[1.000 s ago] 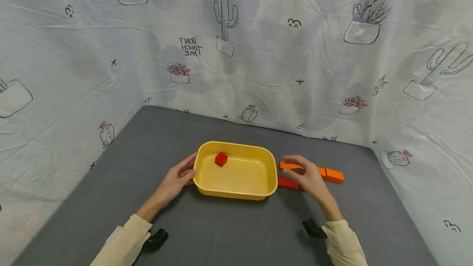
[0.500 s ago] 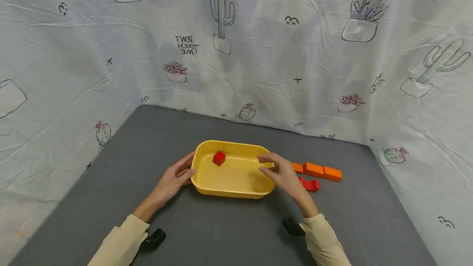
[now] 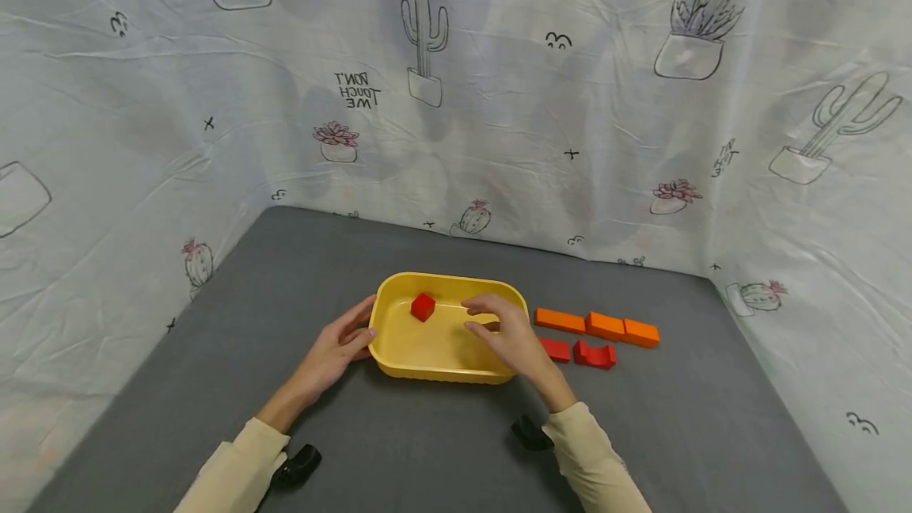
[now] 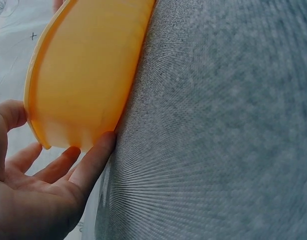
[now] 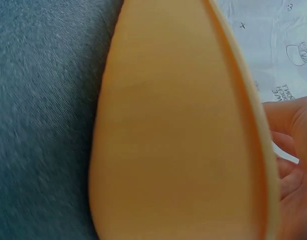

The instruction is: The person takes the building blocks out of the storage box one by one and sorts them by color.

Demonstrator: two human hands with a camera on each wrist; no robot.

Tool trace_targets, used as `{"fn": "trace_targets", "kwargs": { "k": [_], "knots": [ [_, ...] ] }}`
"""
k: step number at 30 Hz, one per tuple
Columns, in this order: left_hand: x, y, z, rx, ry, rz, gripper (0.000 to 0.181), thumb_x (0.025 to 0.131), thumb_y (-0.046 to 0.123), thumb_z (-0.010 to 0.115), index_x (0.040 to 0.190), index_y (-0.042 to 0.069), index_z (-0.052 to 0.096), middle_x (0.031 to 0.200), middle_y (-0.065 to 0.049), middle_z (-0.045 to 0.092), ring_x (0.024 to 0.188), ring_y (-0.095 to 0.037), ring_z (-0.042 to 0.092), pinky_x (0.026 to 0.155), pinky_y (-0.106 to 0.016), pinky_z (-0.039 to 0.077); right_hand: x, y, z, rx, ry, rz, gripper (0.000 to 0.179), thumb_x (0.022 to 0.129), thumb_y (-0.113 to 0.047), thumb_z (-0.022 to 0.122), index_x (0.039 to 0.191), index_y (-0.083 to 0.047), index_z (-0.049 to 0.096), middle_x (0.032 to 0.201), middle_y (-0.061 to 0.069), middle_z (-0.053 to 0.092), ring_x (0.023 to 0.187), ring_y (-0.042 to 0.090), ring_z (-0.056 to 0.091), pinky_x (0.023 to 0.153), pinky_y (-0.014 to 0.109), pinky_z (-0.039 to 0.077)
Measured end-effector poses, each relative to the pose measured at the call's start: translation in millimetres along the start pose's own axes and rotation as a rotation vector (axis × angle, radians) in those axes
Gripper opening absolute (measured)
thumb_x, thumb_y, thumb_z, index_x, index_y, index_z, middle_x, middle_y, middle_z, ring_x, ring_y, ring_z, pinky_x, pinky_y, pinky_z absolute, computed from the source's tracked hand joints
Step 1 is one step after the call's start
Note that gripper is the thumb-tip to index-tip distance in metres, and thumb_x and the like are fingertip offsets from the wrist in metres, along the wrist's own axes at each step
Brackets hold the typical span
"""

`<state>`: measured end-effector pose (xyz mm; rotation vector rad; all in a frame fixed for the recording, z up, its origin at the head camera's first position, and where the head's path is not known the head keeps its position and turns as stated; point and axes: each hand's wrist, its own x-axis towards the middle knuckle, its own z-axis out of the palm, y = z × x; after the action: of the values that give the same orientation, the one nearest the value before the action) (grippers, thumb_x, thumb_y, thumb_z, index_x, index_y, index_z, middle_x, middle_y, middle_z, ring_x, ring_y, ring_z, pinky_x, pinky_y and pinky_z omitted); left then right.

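Observation:
A yellow plastic box point(image 3: 442, 374) stands in the middle of the table. My left hand point(image 3: 333, 348) holds its left end, thumb at the rim and the other fingers along the outer wall point(image 4: 88, 70). Inside the box, a red block point(image 3: 423, 307) lies towards the far left corner. Over the right part of the box is my right hand point(image 3: 513, 339), fingers loosely bent, thumb and index finger apart, nothing visible between them. In the right wrist view the box wall point(image 5: 178, 125) hides much of that hand point(image 5: 296, 170).
Right of the box lie a long orange block point(image 3: 560, 321) and two shorter ones, an orange block point(image 3: 606, 326) and another orange block point(image 3: 642, 332). Nearer me are a red block point(image 3: 555, 350) and a notched red block point(image 3: 594, 355). A patterned cloth point(image 3: 499, 125) hangs behind the table.
My right hand has moved left, from above the orange and red blocks to over the box, uncovering those blocks. The left hand keeps its place on the box.

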<state>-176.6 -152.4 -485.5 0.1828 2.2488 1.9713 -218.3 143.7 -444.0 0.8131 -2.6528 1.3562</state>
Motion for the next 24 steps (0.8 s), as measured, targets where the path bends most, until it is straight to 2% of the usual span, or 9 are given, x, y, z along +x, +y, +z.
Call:
{"fn": "trace_targets", "kwargs": {
  "k": [8,11,18,24],
  "knots": [
    [0.7,0.6,-1.1,0.003,0.004,0.003,0.059,0.102,0.014,0.055,0.155,0.018,0.03,0.152,-0.021,0.037,0.127,-0.037,0.05,0.089,-0.033,0.055,6.7,-6,19,-0.058,0.078,-0.025,0.026,0.086,-0.01,0.076,0.111,-0.004,0.071,0.108,0.013,0.069,0.099,0.026,0.066,0.076,0.032,0.059],
    [0.6,0.4,-1.1,-0.001,0.003,0.003,0.059,0.102,0.014,0.055,0.155,0.017,0.03,0.152,-0.021,0.037,0.127,-0.037,0.05,0.089,-0.034,0.055,10.2,-10,25,-0.091,0.08,-0.027,0.026,0.085,-0.011,0.077,0.11,-0.003,0.071,0.108,0.01,0.068,0.099,0.028,0.066,0.076,0.03,0.059],
    [0.2,-1.0,-1.7,0.002,-0.001,0.01,0.059,0.102,0.015,0.055,0.155,0.018,0.03,0.152,-0.021,0.036,0.128,-0.037,0.05,0.089,-0.035,0.055,18.6,-16,34,-0.129,0.036,0.034,0.029,0.085,-0.011,0.077,0.112,-0.002,0.07,0.111,0.009,0.067,0.101,0.029,0.064,0.079,0.032,0.058],
    [1.2,-1.4,-0.9,0.004,0.001,0.006,0.059,0.102,0.014,0.054,0.155,0.018,0.03,0.152,-0.021,0.037,0.127,-0.037,0.05,0.09,-0.038,0.054,24.6,-15,41,-0.116,0.061,0.087,0.029,0.085,-0.01,0.077,0.112,-0.003,0.071,0.111,0.01,0.068,0.1,0.025,0.065,0.078,0.031,0.058]
  ]
}}
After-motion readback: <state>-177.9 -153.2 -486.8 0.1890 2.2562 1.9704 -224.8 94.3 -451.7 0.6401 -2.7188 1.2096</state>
